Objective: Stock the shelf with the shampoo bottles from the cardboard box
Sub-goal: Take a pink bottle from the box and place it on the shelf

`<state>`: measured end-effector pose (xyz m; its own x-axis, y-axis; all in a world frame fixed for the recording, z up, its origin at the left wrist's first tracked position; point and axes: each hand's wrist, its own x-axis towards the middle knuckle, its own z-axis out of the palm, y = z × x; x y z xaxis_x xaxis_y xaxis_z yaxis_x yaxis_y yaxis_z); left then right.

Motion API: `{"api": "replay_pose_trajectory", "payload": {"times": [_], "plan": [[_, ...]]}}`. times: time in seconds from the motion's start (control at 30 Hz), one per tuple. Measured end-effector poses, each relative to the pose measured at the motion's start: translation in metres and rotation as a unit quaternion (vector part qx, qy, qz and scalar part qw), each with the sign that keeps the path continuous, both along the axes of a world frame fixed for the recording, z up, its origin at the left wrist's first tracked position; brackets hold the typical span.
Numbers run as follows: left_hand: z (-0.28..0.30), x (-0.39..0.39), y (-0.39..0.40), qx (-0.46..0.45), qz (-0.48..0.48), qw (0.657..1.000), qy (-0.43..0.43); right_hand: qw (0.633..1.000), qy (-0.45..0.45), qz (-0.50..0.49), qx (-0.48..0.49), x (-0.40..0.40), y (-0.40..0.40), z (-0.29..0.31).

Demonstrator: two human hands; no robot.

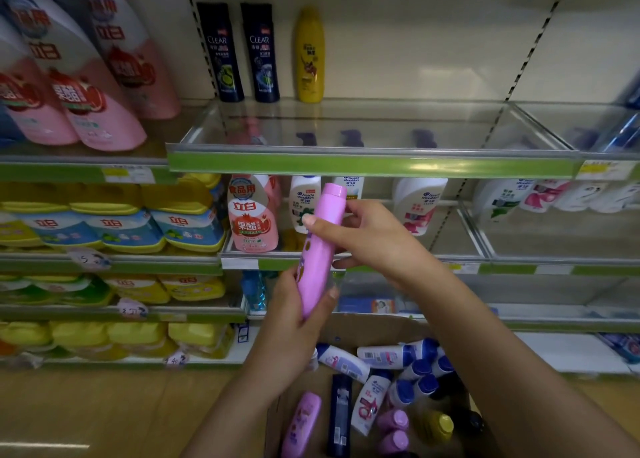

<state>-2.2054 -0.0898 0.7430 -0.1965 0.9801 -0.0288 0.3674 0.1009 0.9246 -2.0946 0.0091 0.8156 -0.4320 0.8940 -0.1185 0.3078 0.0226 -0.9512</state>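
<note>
On the far left we see big pink refill pouches (pixel 104 111) on the upper shelf, and under them rows of yellow and blue packs (pixel 121 229). Going right, two dark bottles (pixel 242 52) and one yellow bottle (pixel 309 54) stand upright at the back of the shelf (pixel 374 164) with the green front edge.

In the middle we hold a pink shampoo bottle (pixel 320 250) in the air, in front of the shelves and above the cardboard box (pixel 374 326). The bottle is tilted, its cap up and to the right. Our left hand (pixel 294 322) grips the lower end, the fingers curled around it. Our right hand (pixel 367 239) holds the upper part, the thumb across the front and the other fingers behind the bottle.

Behind the hands, white bottles (pixel 304 201) stand on the lower shelf beside one pink pouch (pixel 251 215).

Below and to the right, the box holds many bottles lying in disorder: white with blue caps (pixel 398 357), pink ones (pixel 301 423), a dark one (pixel 339 416) and a yellow-capped one (pixel 441 424).
</note>
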Motion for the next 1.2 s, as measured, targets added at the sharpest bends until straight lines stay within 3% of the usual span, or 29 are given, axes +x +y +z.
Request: {"api": "replay_pose_trajectory", "payload": {"times": [0.1, 0.23, 0.3, 0.83, 1.2], "plan": [[0.004, 0.0, 0.0, 0.01, -0.011, 1.0, 0.017, 0.997, 0.075, -0.02, -0.02, 0.0, -0.001, 0.002], [0.02, -0.011, 0.002, -0.055, -0.035, 0.974, -0.215, 0.993, 0.117, -0.036, -0.003, 0.005, 0.002, 0.004], [0.024, -0.017, 0.004, -0.056, -0.042, 0.967, -0.244, 0.989, 0.141, -0.031, -0.013, 0.006, 0.003, 0.006], [0.056, -0.013, 0.033, 0.028, -0.059, 0.986, -0.156, 0.972, 0.232, -0.017, -0.022, 0.025, 0.023, 0.031], [0.093, -0.04, 0.138, 0.037, -0.096, 0.99, -0.091, 0.957, 0.278, -0.07, 0.036, 0.004, 0.097, 0.06]]}}
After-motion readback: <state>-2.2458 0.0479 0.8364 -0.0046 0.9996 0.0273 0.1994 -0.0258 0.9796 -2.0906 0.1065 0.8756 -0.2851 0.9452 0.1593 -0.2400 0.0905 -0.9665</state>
